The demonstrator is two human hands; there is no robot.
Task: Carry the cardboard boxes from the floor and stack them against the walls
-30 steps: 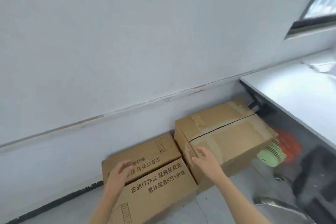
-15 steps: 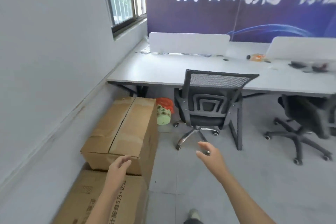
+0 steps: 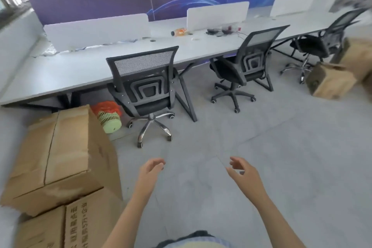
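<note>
Four brown cardboard boxes: plain box (image 3: 60, 157) and printed box (image 3: 88, 225) near left, small box (image 3: 332, 84) and blurred box (image 3: 358, 56) far right. Three black mesh swivel chairs: left chair (image 3: 145, 86), middle chair (image 3: 247, 60), far-right chair (image 3: 322, 44). Three white divider panels (image 3: 96, 32). Two hands: left hand (image 3: 150, 171), right hand (image 3: 244, 175).

Left hand (image 3: 150, 172), right hand (image 3: 245, 174): both held out over the grey floor (image 3: 261, 147), fingers loosely curled, holding nothing.
Plain cardboard box (image 3: 60, 153): at left, touching the printed box (image 3: 84, 221) (Chinese lettering on it).
Far cardboard box (image 3: 330, 83): on the floor at right, well apart from the hands.
Nearest chair (image 3: 145, 86), second chair (image 3: 247, 62): black mesh, drawn up to the long white tabletop (image 3: 60, 70).
Green basket (image 3: 109, 122): under the tabletop, just beside the plain cardboard box.
</note>
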